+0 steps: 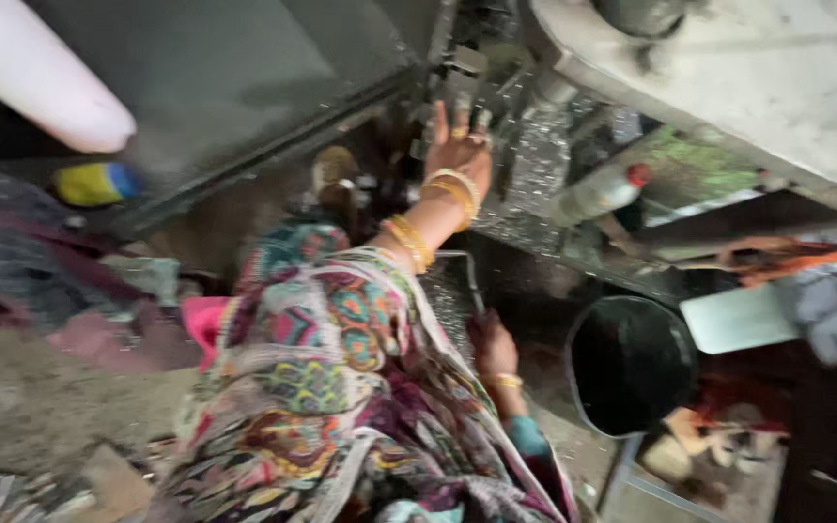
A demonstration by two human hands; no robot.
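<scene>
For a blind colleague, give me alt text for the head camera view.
A person's left hand, wrist ringed with gold bangles, reaches up onto a grimy metal machine. Their right hand rests low beside a black bucket.

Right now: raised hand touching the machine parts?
Cannot tell. Head view is motion-blurred: the left hand overlaps the dark metal machine parts, but no contact line or gap shows plainly.

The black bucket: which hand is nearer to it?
The right hand is nearer: it is low by the metal tray, just left of the black bucket. The left hand is raised against the machine, well above and left of it.
</scene>
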